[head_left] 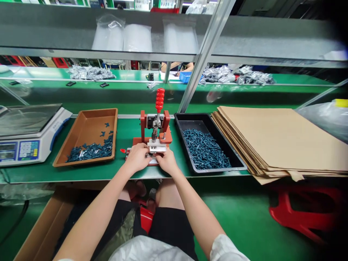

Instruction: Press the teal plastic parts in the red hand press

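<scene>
We judge positioning to be in hand, left hand [138, 158] and right hand [167, 161] at the front of the red clamp fixture [154, 133] on the tabletop [125, 132] between brown tray [91, 123] and black tray [195, 125], whether either grip is closed we cannot tell, the next move calling for careful alignment.

Green floor [231, 214]; red stool [301, 219] at right; metal-framed grey shelf [258, 38].

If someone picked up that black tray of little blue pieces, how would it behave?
The black tray looks fairly stiff, judging by its straight raised walls. Being wide and shallow, it probably wouldn't tip if pushed. The blue pieces lie loose in a heap, so they'd likely slide if it tilted.
</scene>
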`<action>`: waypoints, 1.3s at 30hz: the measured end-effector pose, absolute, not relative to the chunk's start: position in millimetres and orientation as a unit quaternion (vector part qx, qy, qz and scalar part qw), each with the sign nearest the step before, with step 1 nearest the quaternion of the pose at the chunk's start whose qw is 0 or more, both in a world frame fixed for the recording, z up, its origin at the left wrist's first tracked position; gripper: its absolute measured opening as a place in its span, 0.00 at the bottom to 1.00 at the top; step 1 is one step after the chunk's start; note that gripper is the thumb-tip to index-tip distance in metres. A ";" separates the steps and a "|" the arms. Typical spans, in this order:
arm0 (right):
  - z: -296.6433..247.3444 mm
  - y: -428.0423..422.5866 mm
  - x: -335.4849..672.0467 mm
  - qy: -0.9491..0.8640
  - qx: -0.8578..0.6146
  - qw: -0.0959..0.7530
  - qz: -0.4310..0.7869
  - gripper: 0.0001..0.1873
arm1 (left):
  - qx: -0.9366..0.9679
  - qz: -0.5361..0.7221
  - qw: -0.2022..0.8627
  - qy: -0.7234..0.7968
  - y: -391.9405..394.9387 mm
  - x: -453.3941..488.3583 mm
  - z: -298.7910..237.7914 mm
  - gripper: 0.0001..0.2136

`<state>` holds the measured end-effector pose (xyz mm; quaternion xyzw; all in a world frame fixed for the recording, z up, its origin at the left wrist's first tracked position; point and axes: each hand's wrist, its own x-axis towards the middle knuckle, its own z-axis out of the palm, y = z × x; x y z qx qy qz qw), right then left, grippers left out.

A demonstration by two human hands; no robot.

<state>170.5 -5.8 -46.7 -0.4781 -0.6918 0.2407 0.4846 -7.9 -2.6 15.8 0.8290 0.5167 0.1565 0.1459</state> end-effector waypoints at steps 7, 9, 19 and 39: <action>-42.5 -3.8 172.2 -0.699 -0.488 0.453 0.262 0.17 | 0.830 0.162 0.128 0.519 -1.6 -5.8 10.3 0.09; -41.0 -5.2 172.0 -0.702 -0.482 0.465 0.242 0.16 | 0.829 0.169 0.118 0.520 -4.7 -5.9 9.1 0.10; -33.8 -9.7 170.5 -0.698 -0.470 0.480 0.250 0.14 | 0.722 0.387 0.035 0.573 -8.3 -62.9 24.6 0.15; -34.3 12.5 194.8 -0.653 -0.495 0.388 0.422 0.11 | 0.653 0.500 0.231 0.520 22.5 -16.2 41.4 0.29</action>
